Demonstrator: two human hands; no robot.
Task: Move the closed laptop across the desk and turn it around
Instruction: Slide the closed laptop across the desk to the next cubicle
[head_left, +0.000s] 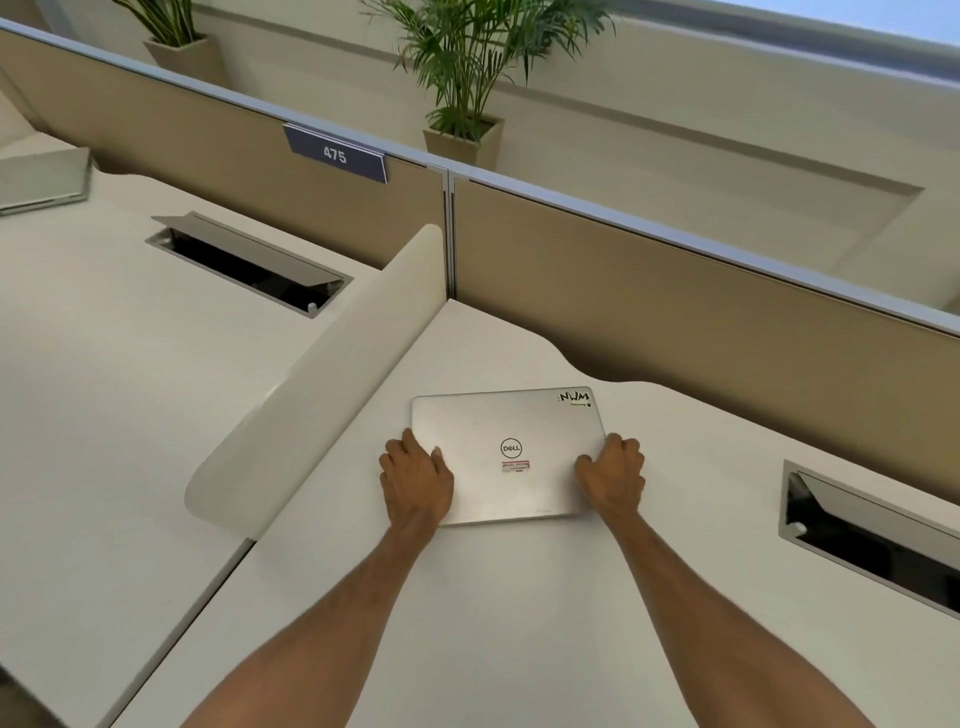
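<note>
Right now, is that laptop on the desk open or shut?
Shut. The laptop lies flat on the desk, only its silver lid and logo showing, with the left hand and right hand gripping its sides.

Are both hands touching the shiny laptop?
Touching. The head view shows the left hand wrapped over the laptop at its left edge and the right hand gripping its right edge, fingers on the lid.

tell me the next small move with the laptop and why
Probably slide or lift it a little toward the open desk nearer the person, then start the turn. Both hands, left hand and right hand, grip the side edges of the closed laptop, which lies flat close to the partition, leaving little room to swing its corners.
</note>
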